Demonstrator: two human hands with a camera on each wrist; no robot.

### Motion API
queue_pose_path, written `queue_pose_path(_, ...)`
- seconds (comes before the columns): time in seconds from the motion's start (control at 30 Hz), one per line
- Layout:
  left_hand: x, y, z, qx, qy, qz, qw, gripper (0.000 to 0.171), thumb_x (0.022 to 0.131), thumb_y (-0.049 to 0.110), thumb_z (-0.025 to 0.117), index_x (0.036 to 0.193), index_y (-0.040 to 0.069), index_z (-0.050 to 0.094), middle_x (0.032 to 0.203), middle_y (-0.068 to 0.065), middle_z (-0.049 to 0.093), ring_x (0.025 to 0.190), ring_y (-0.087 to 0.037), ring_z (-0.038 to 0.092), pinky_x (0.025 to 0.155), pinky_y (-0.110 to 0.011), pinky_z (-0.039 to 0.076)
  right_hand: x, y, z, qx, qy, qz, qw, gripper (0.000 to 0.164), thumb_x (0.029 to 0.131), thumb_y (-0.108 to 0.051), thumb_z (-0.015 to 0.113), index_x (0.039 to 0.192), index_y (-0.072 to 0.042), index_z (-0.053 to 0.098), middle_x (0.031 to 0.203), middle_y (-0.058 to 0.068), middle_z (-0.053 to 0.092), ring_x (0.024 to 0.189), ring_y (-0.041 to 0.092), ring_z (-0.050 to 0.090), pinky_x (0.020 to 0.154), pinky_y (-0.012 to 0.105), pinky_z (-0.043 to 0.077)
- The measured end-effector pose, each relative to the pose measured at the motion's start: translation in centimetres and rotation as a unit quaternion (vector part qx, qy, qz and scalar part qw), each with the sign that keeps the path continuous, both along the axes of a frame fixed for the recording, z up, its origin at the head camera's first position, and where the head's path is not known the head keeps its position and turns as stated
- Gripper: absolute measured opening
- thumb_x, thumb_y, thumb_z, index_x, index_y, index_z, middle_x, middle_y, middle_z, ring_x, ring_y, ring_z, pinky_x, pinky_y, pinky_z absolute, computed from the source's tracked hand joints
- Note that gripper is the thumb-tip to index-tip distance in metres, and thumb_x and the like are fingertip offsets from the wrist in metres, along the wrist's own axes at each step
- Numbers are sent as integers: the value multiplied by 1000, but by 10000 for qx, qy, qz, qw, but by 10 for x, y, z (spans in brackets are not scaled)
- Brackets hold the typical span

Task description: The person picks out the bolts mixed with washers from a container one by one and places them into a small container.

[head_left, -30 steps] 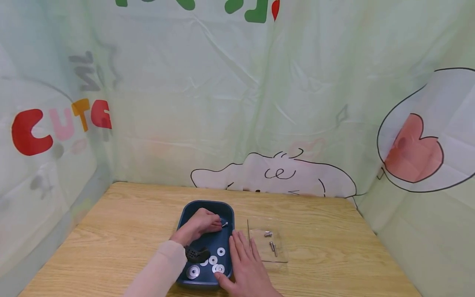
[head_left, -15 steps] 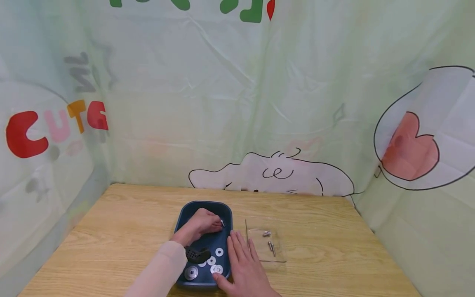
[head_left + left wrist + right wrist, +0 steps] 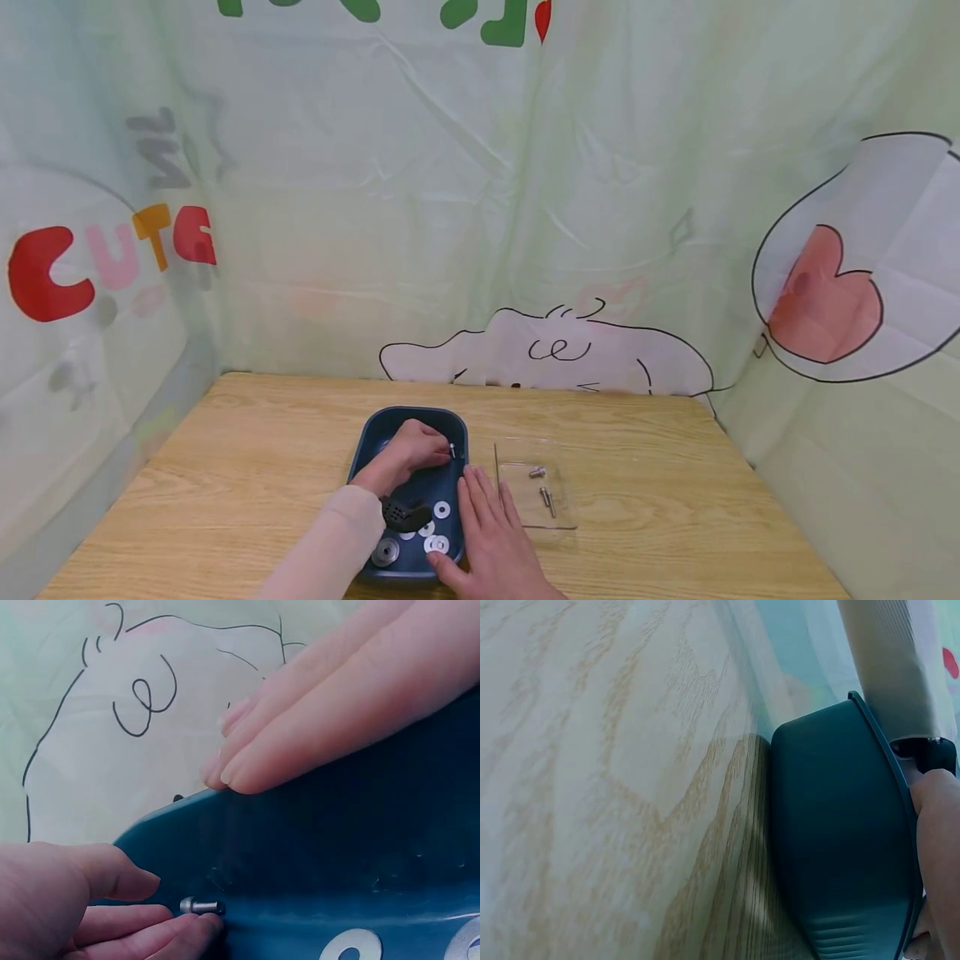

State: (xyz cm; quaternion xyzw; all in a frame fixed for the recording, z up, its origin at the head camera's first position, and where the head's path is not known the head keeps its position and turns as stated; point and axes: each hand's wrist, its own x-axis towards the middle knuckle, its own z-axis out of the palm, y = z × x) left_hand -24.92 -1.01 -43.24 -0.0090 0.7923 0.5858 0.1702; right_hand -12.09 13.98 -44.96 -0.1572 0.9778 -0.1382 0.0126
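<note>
One tray [image 3: 435, 483], dark blue, stood mid-surface [image 3: 660, 483], between left and right edges, its far end nearer the surface's far edge. One bolt [image 3: 202, 906] lay inside, toward the tray's far right corner, at the left grip's [image 3: 411, 448] fingertips; thumb and fingers there stood apart. The right grip [image 3: 495, 542] rested along the tray's right rim, fingers straight. Washers [image 3: 442, 509] in the tray: at least five. One clear box [image 3: 551, 527] stood to the right, with apparently three small bolts [image 3: 545, 497].
</note>
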Motion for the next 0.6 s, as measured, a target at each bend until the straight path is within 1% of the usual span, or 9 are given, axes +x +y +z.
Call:
queue_pose_path(0.17,1,2,0,34,3,-46,10000,28,96,10,61,117,-7,65,107,-18,72,99,-29,73,98,-44,56,0,0,0,-11,13,0,10000,99,87,-75,46,155,-4,29,166,11,20,154,30,16,124,59,15)
queue_pose_path(0.37,0,5,-3,138,37,-214,9997,27,96,8,60,118,-8,66,109,-18,72,102,-31,72,99,-44,55,0,1,-1,-41,79,20,10000,98,88,-74,47,154,-4,29,166,11,20,154,30,16,124,59,15)
queue_pose_path(0.5,1,5,-3,103,102,-307,9994,24,95,5,61,116,-6,68,105,-17,73,96,-28,73,97,-44,56,0,1,-2,-27,145,44,9999,98,88,-73,47,154,-3,30,166,12,20,154,30,16,124,59,16)
queue_pose_path(0.6,2,5,-4,114,76,-340,9993,23,95,5,62,115,-5,69,101,-15,74,92,-25,74,94,-42,58,0,1,-3,0,155,51,9999,97,88,-73,47,154,-4,30,166,12,20,154,30,16,124,59,16)
